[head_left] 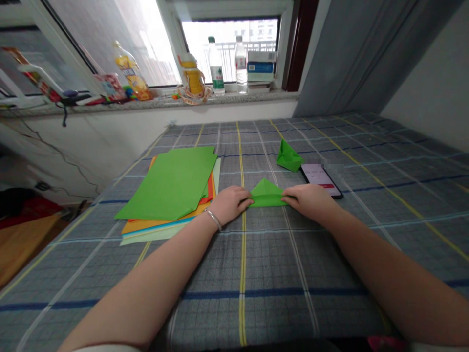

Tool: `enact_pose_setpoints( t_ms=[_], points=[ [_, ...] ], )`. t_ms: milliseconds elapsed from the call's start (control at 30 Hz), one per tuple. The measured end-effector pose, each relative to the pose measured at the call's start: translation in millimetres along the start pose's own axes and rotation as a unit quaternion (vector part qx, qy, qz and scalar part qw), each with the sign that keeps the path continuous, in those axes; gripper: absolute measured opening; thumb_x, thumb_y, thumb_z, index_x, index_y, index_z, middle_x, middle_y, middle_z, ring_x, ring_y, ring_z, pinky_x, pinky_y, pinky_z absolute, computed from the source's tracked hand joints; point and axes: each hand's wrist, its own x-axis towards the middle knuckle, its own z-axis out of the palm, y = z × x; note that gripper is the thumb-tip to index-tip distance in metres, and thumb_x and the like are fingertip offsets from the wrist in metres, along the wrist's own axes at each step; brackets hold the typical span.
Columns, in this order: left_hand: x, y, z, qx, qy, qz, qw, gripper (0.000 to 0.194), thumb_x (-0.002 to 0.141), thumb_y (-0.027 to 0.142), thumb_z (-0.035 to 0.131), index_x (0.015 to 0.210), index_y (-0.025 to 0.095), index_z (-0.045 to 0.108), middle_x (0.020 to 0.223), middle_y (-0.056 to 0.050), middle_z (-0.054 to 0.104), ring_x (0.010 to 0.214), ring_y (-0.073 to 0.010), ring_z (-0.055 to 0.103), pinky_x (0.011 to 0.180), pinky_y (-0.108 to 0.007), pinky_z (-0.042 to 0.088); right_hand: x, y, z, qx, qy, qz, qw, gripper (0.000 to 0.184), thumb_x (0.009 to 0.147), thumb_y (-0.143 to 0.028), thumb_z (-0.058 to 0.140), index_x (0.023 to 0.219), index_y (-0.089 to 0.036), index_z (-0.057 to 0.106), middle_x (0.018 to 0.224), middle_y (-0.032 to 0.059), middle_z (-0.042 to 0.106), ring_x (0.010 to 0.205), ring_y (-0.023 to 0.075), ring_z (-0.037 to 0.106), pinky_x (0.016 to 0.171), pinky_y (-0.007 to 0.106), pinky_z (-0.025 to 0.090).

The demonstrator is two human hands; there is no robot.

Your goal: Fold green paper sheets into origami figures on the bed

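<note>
Head view looks down on the folded green paper (266,194), a small triangular-peaked piece lying on a grey checked sheet (256,303) with yellow and blue lines. The left hand (229,204) and right hand (311,201) are apart, one at each end of it, and together they grip the paper and hide its ends. A silver bracelet (213,219) circles the left wrist. Farther left of the folded green paper lies a loose stack of coloured paper (166,188), with green on top and orange, yellow and pale green edges showing beneath. Beyond the folded green paper, along the window sill (157,101), stand from left to right a yellow-labelled plastic bottle (132,71), a yellow flask (192,76), a water bottle with a green label (216,66), a clear bottle (241,65) and a small stack of boxes (261,66). The labels are too small to read. Up and right of the folded green paper sits a green paper boat shape (288,156), just beside a smartphone (318,179), whose lit screen shows a red bar and blurred, unreadable writing.
</note>
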Motion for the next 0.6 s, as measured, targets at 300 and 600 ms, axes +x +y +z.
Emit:
enact_pose_setpoints(
  t_ms=[300,600],
  points=[
    [1,-4,7.8,-0.026,0.019,-0.029,0.999,0.017,0.091,0.030,0.055,0.095,0.015,0.060,0.098,-0.008,0.064,0.096,-0.0212,0.059,0.090,-0.035,0.048,12,6,20,-0.003,0.040,-0.041,0.998,0.021,0.091,-0.032,0.054,0.094,-0.017,0.068,0.093,0.0078,0.068,0.091,0.0229,0.061,0.079,0.033,0.043],
    [3,-2,11.0,0.008,0.027,-0.032,0.999,0.013,0.089,0.026,0.057,0.092,0.013,0.058,0.096,-0.009,0.061,0.093,-0.0218,0.057,0.087,-0.035,0.048,16,5,28,0.000,0.036,-0.013,0.999,0.017,0.089,-0.032,0.056,0.095,-0.017,0.062,0.094,0.0070,0.066,0.090,0.0228,0.060,0.078,0.033,0.042]
  ],
)
